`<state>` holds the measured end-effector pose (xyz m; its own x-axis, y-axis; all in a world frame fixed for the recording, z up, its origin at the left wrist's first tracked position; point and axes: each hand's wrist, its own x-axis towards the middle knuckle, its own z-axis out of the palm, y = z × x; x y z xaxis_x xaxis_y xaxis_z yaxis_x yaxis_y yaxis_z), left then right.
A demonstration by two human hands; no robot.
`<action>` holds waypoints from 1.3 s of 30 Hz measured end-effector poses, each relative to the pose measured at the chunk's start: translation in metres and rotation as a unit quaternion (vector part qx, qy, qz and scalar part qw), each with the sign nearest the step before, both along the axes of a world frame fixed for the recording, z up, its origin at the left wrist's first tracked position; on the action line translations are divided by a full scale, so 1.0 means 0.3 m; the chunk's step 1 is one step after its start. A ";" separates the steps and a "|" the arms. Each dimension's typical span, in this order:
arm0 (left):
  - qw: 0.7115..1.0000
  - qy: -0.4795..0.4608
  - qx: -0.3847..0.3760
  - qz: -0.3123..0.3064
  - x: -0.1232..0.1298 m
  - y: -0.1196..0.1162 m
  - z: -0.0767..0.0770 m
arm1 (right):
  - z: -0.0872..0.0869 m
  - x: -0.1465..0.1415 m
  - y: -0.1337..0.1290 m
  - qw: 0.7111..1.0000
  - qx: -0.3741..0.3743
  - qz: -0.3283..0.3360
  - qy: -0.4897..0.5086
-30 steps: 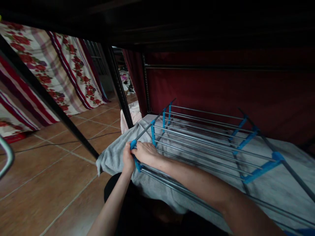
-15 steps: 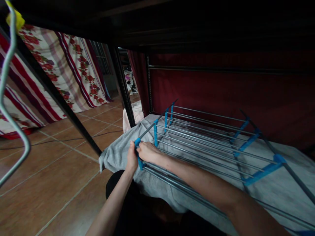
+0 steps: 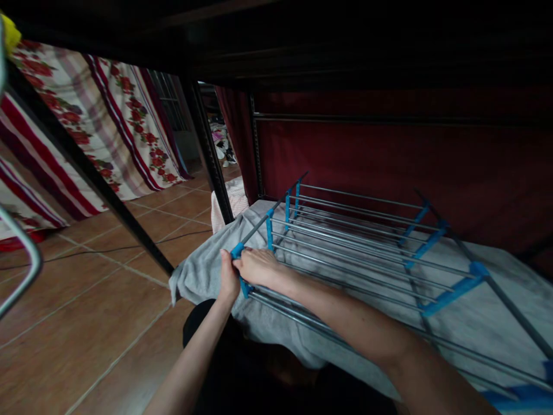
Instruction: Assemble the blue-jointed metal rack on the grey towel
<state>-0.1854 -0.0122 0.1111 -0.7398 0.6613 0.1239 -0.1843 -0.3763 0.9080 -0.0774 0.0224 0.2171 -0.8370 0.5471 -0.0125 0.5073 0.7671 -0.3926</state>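
Note:
A rack of grey metal rods (image 3: pixel 345 239) with blue plastic brackets lies on a grey cloth (image 3: pixel 203 259) on a low bed-like surface. My left hand (image 3: pixel 228 278) is wrapped round the blue bracket at the rack's near left corner, thumb upward. Close against it, my right hand (image 3: pixel 257 266) grips the same bracket from the inner side, its fingers curled and partly hidden. Further blue brackets (image 3: pixel 453 294) join the rods at the right end.
Black metal posts (image 3: pixel 209 150) and a dark frame overhead surround the bed. A dark red cloth (image 3: pixel 367 155) hangs behind. At left are a floral curtain (image 3: pixel 121 127), tiled floor (image 3: pixel 108 323) and a bent metal tube (image 3: pixel 30 248).
The view has shifted slightly, so the bent tube sits further left and more of the rack's near right end shows. Both hands stay at the same corner bracket.

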 end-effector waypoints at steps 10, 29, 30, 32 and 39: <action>0.988 0.047 -0.057 -0.139 -0.070 -0.005 0.121 | -0.048 0.428 -0.095 0.981 0.170 -0.088 -0.010; 0.994 0.037 -0.076 -0.070 -0.052 0.040 0.120 | -0.099 0.461 -0.049 0.990 0.096 -0.100 0.013; 0.994 0.037 -0.077 -0.072 -0.053 0.040 0.118 | -0.098 0.459 -0.048 0.990 0.094 -0.102 0.009; 0.993 0.043 -0.074 -0.078 -0.057 0.040 0.117 | -0.095 0.454 -0.051 0.990 0.102 -0.100 0.005; 0.997 0.010 -0.015 -0.074 -0.078 0.014 0.087 | -0.152 0.492 -0.178 0.963 0.203 0.080 0.159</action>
<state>-0.2089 -0.0080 0.1372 -0.6320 0.7662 0.1165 -0.2163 -0.3187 0.9229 0.0702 -0.0310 0.1716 -0.8375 0.3162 0.4456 0.2730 0.9486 -0.1601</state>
